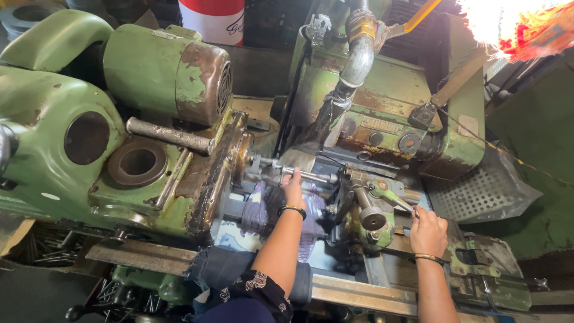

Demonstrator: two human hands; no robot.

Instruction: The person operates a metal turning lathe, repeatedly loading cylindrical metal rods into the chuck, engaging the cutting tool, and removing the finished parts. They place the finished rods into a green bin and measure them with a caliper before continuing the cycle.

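Note:
My left hand reaches into the middle of an old green machine and its fingers touch a thin metal rod held between the spindle head and the tailstock. A dark bracelet sits on that wrist. My right hand is closed around a slim metal lever on the green tailstock block, beside a round grey knob. Purple and white cloth lies under the rod.
A green motor housing with peeling paint stands upper left. A steel coolant pipe hangs above the work area. A perforated metal tray lies at right. Loose metal rods fill a bin lower left. A red and white container stands behind.

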